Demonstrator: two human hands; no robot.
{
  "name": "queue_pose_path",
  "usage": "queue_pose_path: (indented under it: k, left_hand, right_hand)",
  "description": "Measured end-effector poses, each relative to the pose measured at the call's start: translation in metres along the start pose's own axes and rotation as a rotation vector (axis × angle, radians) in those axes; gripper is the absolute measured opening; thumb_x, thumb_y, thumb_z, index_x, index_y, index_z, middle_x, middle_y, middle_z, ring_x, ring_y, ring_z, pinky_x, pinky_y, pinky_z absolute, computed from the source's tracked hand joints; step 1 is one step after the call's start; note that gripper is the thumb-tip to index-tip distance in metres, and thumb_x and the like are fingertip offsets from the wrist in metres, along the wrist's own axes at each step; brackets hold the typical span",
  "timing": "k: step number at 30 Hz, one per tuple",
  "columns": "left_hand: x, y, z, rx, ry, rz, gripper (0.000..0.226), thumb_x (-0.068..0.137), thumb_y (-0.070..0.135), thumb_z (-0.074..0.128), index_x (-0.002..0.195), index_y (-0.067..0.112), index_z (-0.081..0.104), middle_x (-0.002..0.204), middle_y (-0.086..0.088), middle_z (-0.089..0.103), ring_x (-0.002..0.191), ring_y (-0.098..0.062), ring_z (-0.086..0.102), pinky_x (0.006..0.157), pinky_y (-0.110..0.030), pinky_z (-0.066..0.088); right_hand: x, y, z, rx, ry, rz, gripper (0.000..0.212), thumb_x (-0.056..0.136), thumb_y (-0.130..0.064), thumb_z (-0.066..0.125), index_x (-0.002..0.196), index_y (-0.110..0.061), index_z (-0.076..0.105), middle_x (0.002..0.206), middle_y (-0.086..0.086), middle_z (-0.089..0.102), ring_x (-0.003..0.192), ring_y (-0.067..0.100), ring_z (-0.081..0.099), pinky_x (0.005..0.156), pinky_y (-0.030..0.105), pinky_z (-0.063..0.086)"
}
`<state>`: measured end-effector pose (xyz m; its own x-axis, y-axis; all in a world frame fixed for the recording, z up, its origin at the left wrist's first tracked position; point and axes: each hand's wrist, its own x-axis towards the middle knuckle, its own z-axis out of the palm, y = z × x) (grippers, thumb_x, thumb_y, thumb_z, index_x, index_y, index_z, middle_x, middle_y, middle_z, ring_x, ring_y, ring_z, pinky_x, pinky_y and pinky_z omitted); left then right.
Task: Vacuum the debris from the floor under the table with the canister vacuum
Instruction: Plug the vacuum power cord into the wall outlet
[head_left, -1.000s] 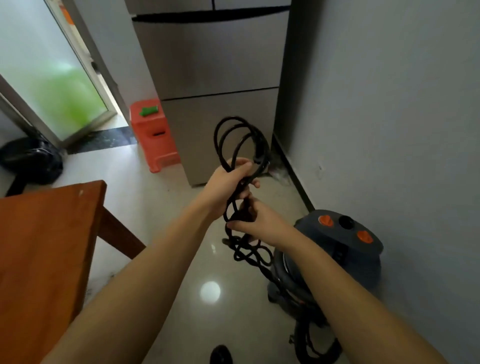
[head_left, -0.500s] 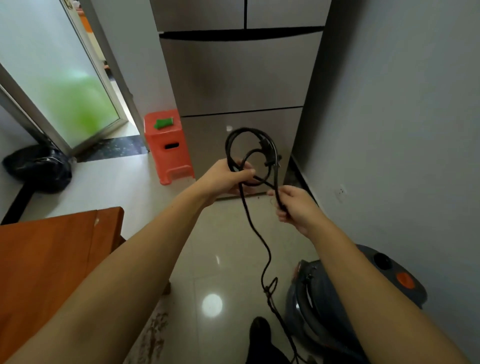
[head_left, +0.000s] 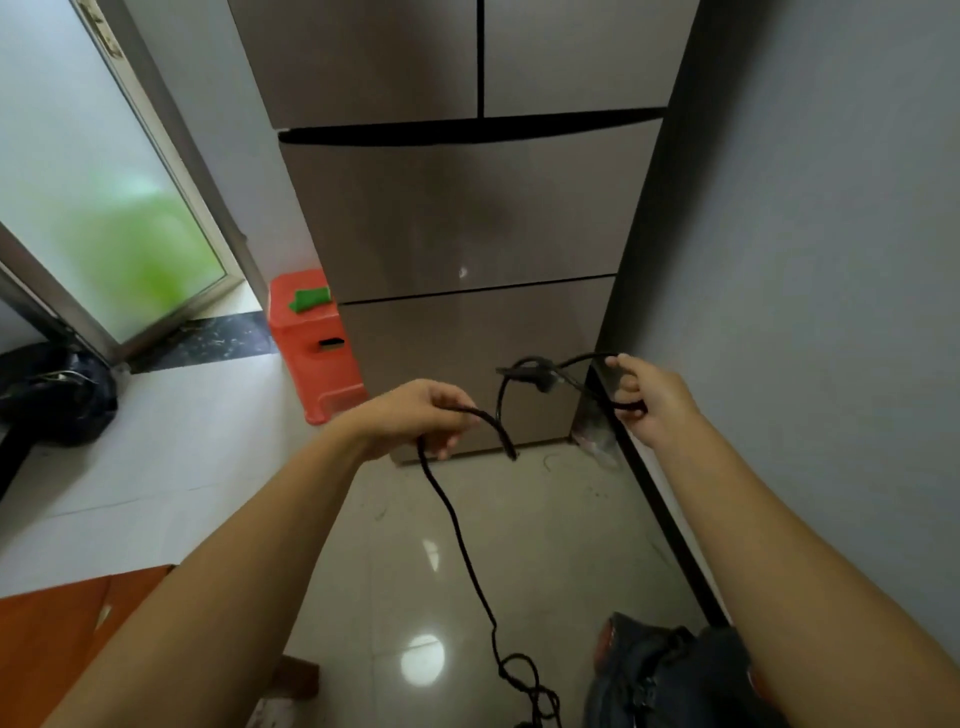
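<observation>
Between the two raised hands a black power cord (head_left: 470, 525) arches in front of the refrigerator (head_left: 457, 218); no readable writing shows on anything. Left hand (head_left: 415, 413) has its fingers curled round the cord, which drops from it to a tangle on the tiled floor (head_left: 410, 525). Right hand (head_left: 652, 397) grips the plug end, looped beside the grey wall (head_left: 831, 260). Low at the right, the dark canister vacuum (head_left: 665, 680) sits on the floor, partly hidden by the right forearm. A corner of the wooden desk (head_left: 57, 639) shows at the lower left. An orange stool (head_left: 311, 343) carrying a green item (head_left: 310, 299) stands beside the refrigerator, near a frosted glass door (head_left: 88, 208) and a black bag (head_left: 57, 395).
</observation>
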<state>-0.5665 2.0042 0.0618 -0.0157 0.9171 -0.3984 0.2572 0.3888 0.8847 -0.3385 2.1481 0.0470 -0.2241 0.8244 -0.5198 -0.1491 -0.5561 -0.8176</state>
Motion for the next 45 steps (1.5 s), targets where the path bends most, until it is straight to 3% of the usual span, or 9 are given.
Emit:
queue_pose_path:
  k: [2,5,11,15,19,29,33,39,45]
  left_hand:
    - [0.011,-0.001,-0.017,0.145,-0.295,-0.156,0.004,0.091,0.01,0.06,0.093,0.009,0.063,0.067,-0.005,0.059,0.06,-0.015,0.057,0.066,-0.026,0.05]
    - [0.046,-0.015,-0.033,0.263,-0.25,-0.242,0.013,0.094,0.015,0.056,0.105,0.011,0.062,0.083,-0.004,0.067,0.077,-0.017,0.064,0.081,-0.031,0.052]
    - [0.132,0.023,-0.052,0.387,-0.293,0.176,0.066,0.089,0.021,0.065,0.146,0.021,0.032,0.141,0.004,0.045,0.129,-0.007,0.04,0.108,-0.023,0.03]
    - [0.179,0.059,-0.055,0.412,-0.489,0.255,0.019,0.098,0.022,0.051,0.098,0.01,0.065,0.104,-0.012,0.069,0.089,-0.002,0.059,0.087,-0.016,0.041]
    - [0.216,0.059,-0.073,0.333,-0.56,0.219,0.04,0.103,0.026,0.037,0.066,0.013,0.045,0.058,-0.005,0.051,0.057,-0.006,0.055,0.064,-0.013,0.044]
    - [0.318,-0.037,-0.027,1.239,-0.849,0.124,0.03,0.096,0.022,0.048,0.106,0.0,0.066,0.113,-0.021,0.064,0.103,-0.032,0.059,0.076,-0.03,0.041]
    - [0.333,-0.015,0.034,0.986,-0.931,0.204,0.015,0.089,0.026,0.06,0.082,0.013,0.06,0.085,-0.006,0.061,0.083,-0.021,0.06,0.062,-0.02,0.038]
    - [0.338,0.063,0.122,0.449,-0.978,0.171,0.027,0.101,0.031,0.041,0.086,0.015,0.057,0.07,0.0,0.063,0.075,-0.016,0.061,0.089,-0.035,0.048]
    - [0.408,0.027,0.142,0.759,-1.041,0.135,0.034,0.102,0.031,0.036,0.082,0.018,0.06,0.096,-0.009,0.072,0.083,-0.01,0.065,0.085,-0.025,0.048]
  right_hand:
    - [0.017,-0.01,0.013,0.279,-0.149,0.125,0.03,0.102,-0.024,0.038,0.081,-0.014,0.057,0.034,-0.007,0.034,0.026,0.004,0.027,0.042,0.015,0.023]
    - [0.035,-0.02,0.04,0.497,-0.309,0.146,0.04,0.104,-0.031,0.032,0.077,-0.014,0.055,0.032,-0.006,0.031,0.024,0.007,0.025,0.057,0.019,0.027]
    - [0.07,-0.039,0.099,0.8,-0.301,0.163,0.04,0.103,-0.028,0.035,0.072,-0.008,0.051,0.034,-0.006,0.033,0.024,0.006,0.027,0.054,0.019,0.042]
    - [0.094,-0.054,0.118,0.986,-0.114,0.043,0.037,0.104,-0.021,0.034,0.073,-0.006,0.049,0.034,-0.005,0.032,0.023,0.006,0.026,0.04,0.014,0.04]
    - [0.116,-0.065,0.086,1.079,0.117,-0.087,0.034,0.103,-0.022,0.034,0.073,-0.008,0.043,0.033,-0.004,0.032,0.022,0.007,0.024,0.029,0.012,0.027]
    - [0.13,-0.052,-0.014,0.802,0.431,-0.253,0.035,0.103,-0.033,0.033,0.076,-0.016,0.046,0.043,-0.007,0.037,0.031,0.006,0.027,0.032,0.015,0.022]
    - [0.146,-0.063,-0.045,0.738,0.383,-0.333,0.037,0.105,-0.034,0.029,0.078,-0.015,0.047,0.043,-0.008,0.026,0.032,0.004,0.021,0.03,0.016,0.017]
    - [0.18,-0.083,-0.059,0.46,0.385,-0.177,0.03,0.104,-0.029,0.034,0.08,-0.014,0.044,0.047,-0.006,0.03,0.036,0.005,0.024,0.034,0.016,0.02]
    - [0.204,-0.07,-0.109,0.325,0.646,-0.078,0.037,0.102,-0.04,0.035,0.104,-0.006,0.05,0.067,0.002,0.043,0.049,0.011,0.037,0.047,0.024,0.033]
